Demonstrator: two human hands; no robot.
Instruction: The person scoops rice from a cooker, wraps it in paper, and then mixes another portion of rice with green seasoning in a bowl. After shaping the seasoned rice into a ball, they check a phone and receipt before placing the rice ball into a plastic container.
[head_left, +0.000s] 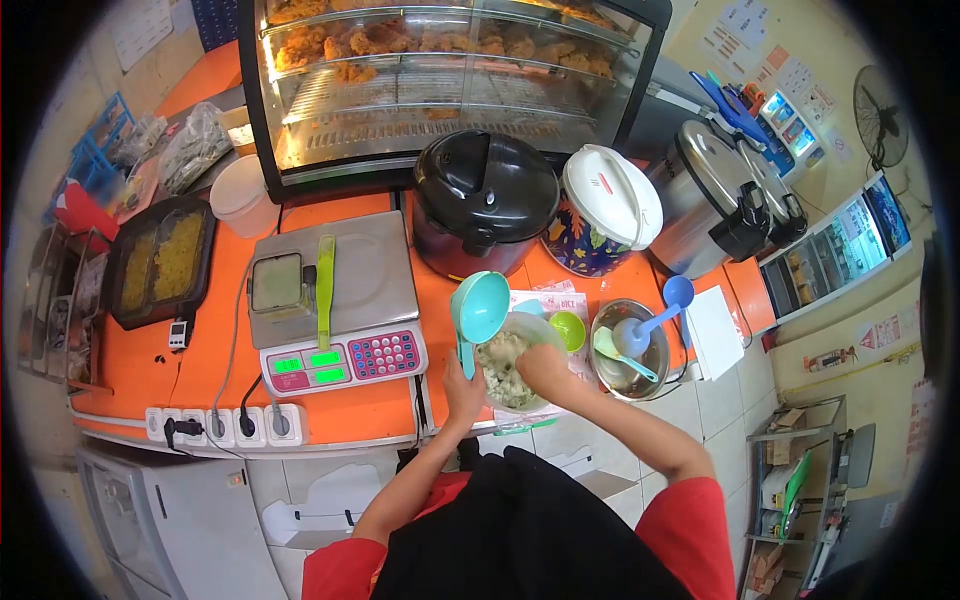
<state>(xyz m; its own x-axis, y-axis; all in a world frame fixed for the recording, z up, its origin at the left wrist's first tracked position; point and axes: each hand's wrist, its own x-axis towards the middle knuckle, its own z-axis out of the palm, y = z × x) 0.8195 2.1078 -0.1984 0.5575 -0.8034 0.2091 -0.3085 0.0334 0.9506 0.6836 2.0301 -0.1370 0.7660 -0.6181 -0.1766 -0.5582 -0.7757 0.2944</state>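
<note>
Orange bench point(200, 375) in the head view: the left hand point(464, 393) has fingers round a turquoise ladle point(484, 308) beside a pale bowl point(534, 325) of whitish food point(500, 355), which a sideways push from the right hand point(543, 372), its grip hidden, could spill.

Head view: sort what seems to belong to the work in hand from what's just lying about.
Seemingly in use:
- left hand, holding the turquoise scoop
- right hand, at the bowl of white food

Apparently just nearby:
- scale
- lime-green utensil, on the scale
- black cooker
- display cabinet
</note>
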